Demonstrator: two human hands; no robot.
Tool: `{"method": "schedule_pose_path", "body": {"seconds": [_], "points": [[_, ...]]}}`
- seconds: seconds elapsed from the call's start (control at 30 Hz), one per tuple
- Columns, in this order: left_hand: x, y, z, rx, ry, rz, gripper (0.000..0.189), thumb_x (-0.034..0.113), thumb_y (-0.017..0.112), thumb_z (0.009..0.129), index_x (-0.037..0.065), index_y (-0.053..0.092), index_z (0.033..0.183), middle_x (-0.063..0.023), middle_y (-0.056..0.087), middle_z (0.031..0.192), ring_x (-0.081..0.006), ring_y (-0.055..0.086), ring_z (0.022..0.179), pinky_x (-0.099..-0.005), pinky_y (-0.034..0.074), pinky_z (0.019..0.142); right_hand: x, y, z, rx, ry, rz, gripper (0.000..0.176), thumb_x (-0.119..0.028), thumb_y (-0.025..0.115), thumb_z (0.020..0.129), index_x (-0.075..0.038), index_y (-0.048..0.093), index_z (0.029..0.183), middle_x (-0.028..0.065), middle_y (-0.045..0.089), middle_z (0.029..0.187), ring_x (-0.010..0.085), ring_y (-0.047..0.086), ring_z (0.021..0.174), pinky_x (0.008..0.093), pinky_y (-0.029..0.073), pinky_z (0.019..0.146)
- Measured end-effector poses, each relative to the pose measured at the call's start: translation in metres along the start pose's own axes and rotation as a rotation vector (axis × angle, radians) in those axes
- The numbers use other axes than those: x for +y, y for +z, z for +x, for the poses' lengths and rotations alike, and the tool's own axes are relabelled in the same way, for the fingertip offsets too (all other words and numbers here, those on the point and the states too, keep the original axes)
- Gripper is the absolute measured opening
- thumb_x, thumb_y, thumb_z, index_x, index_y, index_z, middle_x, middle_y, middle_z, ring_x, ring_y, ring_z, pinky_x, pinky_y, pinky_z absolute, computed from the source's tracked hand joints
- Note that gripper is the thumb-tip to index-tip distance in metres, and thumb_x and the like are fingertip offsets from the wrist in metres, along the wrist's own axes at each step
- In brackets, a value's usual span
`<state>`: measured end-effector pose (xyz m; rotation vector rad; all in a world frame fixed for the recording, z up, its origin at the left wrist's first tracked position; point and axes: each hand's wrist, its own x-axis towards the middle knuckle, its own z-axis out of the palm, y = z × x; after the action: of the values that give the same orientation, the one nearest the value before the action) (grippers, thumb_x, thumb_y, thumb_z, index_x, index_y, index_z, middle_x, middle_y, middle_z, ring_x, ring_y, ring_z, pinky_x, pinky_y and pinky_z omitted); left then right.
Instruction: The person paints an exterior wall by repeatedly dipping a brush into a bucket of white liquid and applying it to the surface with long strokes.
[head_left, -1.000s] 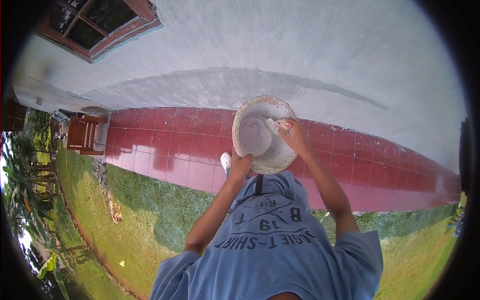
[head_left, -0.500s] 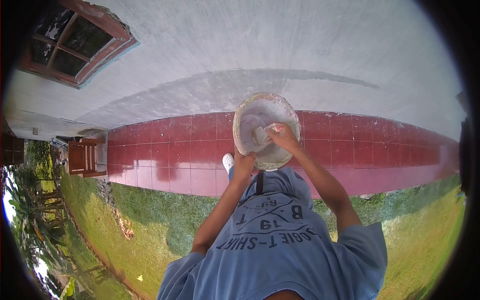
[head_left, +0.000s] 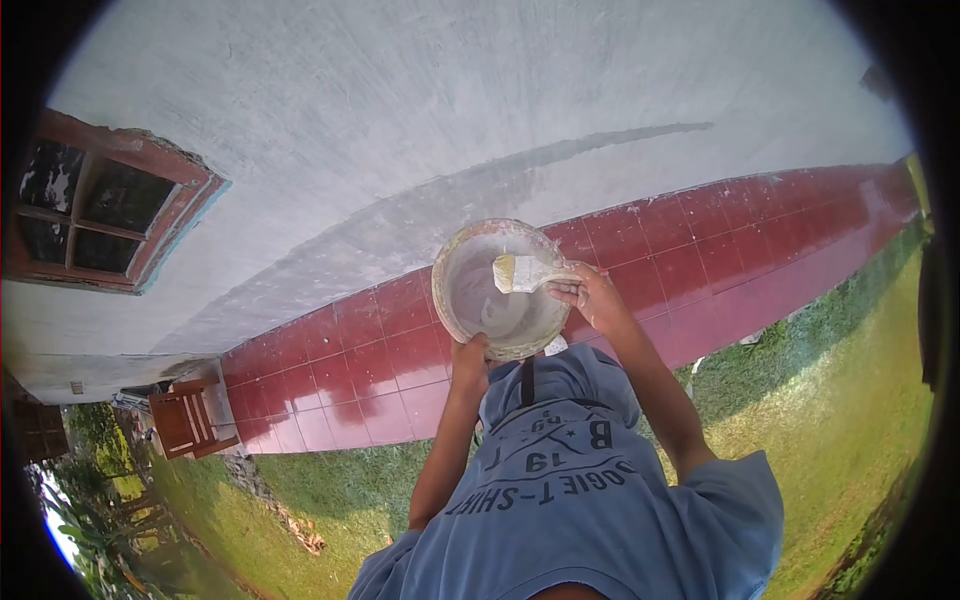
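A round, paint-crusted bucket is held up in front of my body, its mouth facing me, with whitish paint showing inside. My left hand grips its near rim on the left, fingers partly hidden behind the wall. Closed around the handle of a paintbrush is my right hand, at the bucket's right side. The brush lies across the bucket's opening, its bristles pointing left and coated in pale, yellowish-white paint.
A whitish wall with a darker grey band rises ahead. Red floor tiles run along its foot, bordered by grass. A red-framed window is at left, and a wooden chair stands at the tiles' left end.
The paintbrush has come up out of the bucket's inside to above its opening, with my right hand. The bucket has shifted slightly left and down in view, and the view has tilted.
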<state>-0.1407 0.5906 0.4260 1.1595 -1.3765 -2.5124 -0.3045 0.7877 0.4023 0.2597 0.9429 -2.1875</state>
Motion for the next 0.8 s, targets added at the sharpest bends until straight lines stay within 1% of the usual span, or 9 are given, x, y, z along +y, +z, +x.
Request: {"method": "schedule_pose_path", "body": {"seconds": [0.07, 0.17, 0.27, 0.33, 0.4, 0.53, 0.67, 0.7, 0.8], "points": [[-0.001, -0.014, 0.011, -0.038, -0.043, 0.02, 0.058, 0.001, 0.048, 0.08, -0.001, 0.035, 0.137, -0.0211, 0.057, 0.12, -0.0341, 0.067, 0.101, -0.0499, 0.061, 0.076, 0.008, -0.005, -0.005, 0.029, -0.019, 0.048, 0.035, -0.021, 0.051, 0.099, 0.007, 0.051, 0.12, 0.0253, 0.061, 0.116, 0.0333, 0.066, 0.102, 0.0415, 0.055, 0.094], [0.008, -0.015, 0.015, -0.025, -0.023, 0.068, 0.053, 0.001, 0.046, 0.08, -0.011, 0.037, 0.131, -0.0252, 0.057, 0.119, -0.0378, 0.066, 0.1, -0.0535, 0.061, 0.075, 0.012, -0.009, -0.016, 0.05, -0.028, 0.14, 0.038, -0.025, 0.048, 0.1, 0.005, 0.052, 0.122, 0.0237, 0.062, 0.116, 0.0306, 0.065, 0.104, 0.0428, 0.052, 0.098], [0.012, -0.033, 0.031, -0.074, -0.073, 0.107, 0.052, 0.001, 0.045, 0.081, -0.012, 0.037, 0.131, -0.0274, 0.056, 0.119, -0.0397, 0.066, 0.101, -0.0535, 0.061, 0.078, 0.024, -0.005, -0.027, 0.056, -0.029, 0.189, 0.04, -0.028, 0.044, 0.1, 0.002, 0.054, 0.124, 0.0197, 0.064, 0.115, 0.0249, 0.065, 0.097, 0.039, 0.053, 0.093], [0.021, -0.041, 0.037, -0.111, -0.116, 0.162, 0.052, 0.001, 0.044, 0.081, -0.012, 0.036, 0.131, -0.0286, 0.055, 0.121, -0.0411, 0.065, 0.102, -0.0521, 0.061, 0.081, 0.043, -0.01, -0.027, 0.117, -0.024, 0.032, 0.042, -0.029, 0.042, 0.099, 0.002, 0.055, 0.125, 0.0162, 0.066, 0.11, 0.0205, 0.064, 0.09, 0.0348, 0.053, 0.086], [0.034, -0.045, 0.045, -0.141, -0.101, 0.182, 0.052, 0.001, 0.042, 0.082, -0.013, 0.035, 0.132, -0.0289, 0.054, 0.121, -0.0417, 0.065, 0.102, -0.0508, 0.06, 0.084, 0.05, 0.002, -0.031, 0.163, -0.052, 0.049, 0.041, -0.025, 0.043, 0.099, 0.002, 0.057, 0.126, 0.0121, 0.069, 0.104, 0.0153, 0.063, 0.084, 0.0302, 0.052, 0.079], [0.071, -0.036, 0.05, -0.123, -0.201, 0.193, 0.055, -0.003, 0.044, 0.079, -0.009, 0.035, 0.133, -0.0246, 0.053, 0.122, -0.0396, 0.062, 0.107, -0.0531, 0.058, 0.087, 0.057, 0.025, -0.047, 0.205, -0.093, -0.003, 0.04, -0.016, 0.045, 0.096, 0.004, 0.055, 0.129, 0.0099, 0.068, 0.106, 0.0117, 0.059, 0.08, 0.0263, 0.05, 0.077], [0.07, -0.071, 0.106, -0.218, -0.155, 0.379, 0.058, -0.005, 0.046, 0.077, -0.005, 0.036, 0.134, -0.0197, 0.051, 0.123, -0.0347, 0.061, 0.109, -0.047, 0.058, 0.088, 0.076, 0.029, -0.053, 0.252, -0.115, 0.113, 0.044, -0.005, 0.044, 0.091, 0.005, 0.05, 0.134, 0.009, 0.065, 0.117, 0.0094, 0.055, 0.077, 0.0241, 0.048, 0.074], [0.075, -0.08, 0.12, -0.238, -0.198, 0.396, 0.061, -0.006, 0.046, 0.076, -0.001, 0.035, 0.136, -0.0183, 0.051, 0.124, -0.035, 0.06, 0.11, -0.0496, 0.058, 0.087, 0.08, 0.028, -0.053, 0.17, -0.114, 0.213, 0.047, -0.002, 0.05, 0.089, 0.004, 0.049, 0.136, 0.0065, 0.063, 0.12, 0.009, 0.059, 0.08, 0.0279, 0.051, 0.08], [0.082, -0.089, 0.149, -0.308, -0.306, 0.43, 0.066, -0.005, 0.046, 0.075, 0.002, 0.033, 0.139, -0.0183, 0.049, 0.126, -0.0366, 0.06, 0.111, -0.0546, 0.057, 0.087, 0.081, 0.031, -0.063, 0.151, -0.114, 0.26, 0.056, 0.002, 0.049, 0.082, 0.003, 0.046, 0.139, 0.0058, 0.063, 0.118, 0.0095, 0.059, 0.081, 0.0282, 0.051, 0.08]]}}
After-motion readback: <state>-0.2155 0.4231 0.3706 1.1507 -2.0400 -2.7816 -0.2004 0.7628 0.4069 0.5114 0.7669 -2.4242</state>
